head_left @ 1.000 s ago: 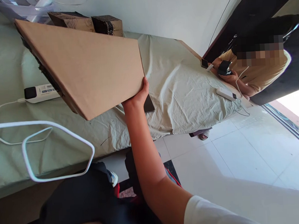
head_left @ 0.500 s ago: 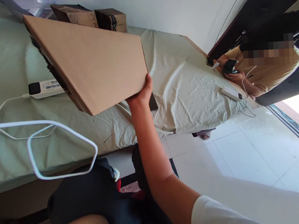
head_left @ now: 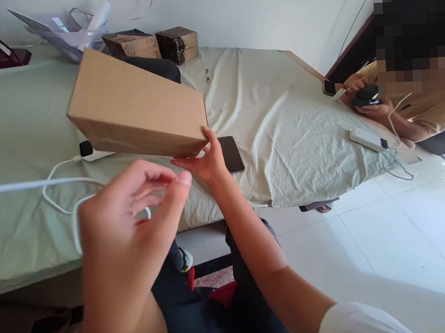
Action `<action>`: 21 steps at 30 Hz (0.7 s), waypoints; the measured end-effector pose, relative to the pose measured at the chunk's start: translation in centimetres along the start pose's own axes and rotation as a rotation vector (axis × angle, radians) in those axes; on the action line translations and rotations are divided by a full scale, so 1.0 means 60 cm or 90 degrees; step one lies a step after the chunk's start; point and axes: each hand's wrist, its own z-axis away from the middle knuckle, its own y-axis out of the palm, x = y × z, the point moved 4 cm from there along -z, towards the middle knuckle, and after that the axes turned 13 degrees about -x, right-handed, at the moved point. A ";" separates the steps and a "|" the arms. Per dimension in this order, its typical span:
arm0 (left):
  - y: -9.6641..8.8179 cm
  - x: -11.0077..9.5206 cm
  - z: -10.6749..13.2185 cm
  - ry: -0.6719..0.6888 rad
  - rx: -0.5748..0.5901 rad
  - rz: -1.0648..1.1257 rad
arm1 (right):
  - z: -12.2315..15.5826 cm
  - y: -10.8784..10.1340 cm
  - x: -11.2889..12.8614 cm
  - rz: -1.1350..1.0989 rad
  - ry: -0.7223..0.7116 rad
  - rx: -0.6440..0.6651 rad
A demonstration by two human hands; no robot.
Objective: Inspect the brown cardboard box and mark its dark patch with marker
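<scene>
My right hand (head_left: 207,160) grips a plain brown cardboard box (head_left: 140,101) by its near right corner, with the thumb on the end and fingers underneath. The box is tilted above the cloth-covered table. In the foreground, my left hand (head_left: 135,211) is raised near the box and apart from it. Its fingers are loosely curled, the thumb tip overlaps the index fingertip in view, and I see nothing held. A black tablet or phone (head_left: 232,154) lies by my right wrist. Partly behind the box is a white power strip (head_left: 97,153) with a black end.
Two taped boxes (head_left: 177,44) stand by the wall, beside a clear plastic bin (head_left: 76,37). A black rounded object (head_left: 153,66) and a pen (head_left: 208,76) lie nearby. White cable (head_left: 59,183) loops across the left. Another person (head_left: 424,101) at right handles a dark device.
The box has turned, showing its lower side, and its far left end has swung right and down. My left hand has come into view. The view has shifted left.
</scene>
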 end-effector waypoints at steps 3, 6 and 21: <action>0.037 0.059 -0.004 0.018 -0.007 -0.053 | 0.011 0.002 -0.008 0.006 0.034 0.046; 0.048 0.146 -0.014 -0.047 -0.123 -0.043 | 0.018 0.004 -0.010 0.035 0.006 0.058; 0.039 0.232 -0.103 -0.215 -0.125 0.303 | 0.084 -0.040 -0.048 0.341 -0.032 0.171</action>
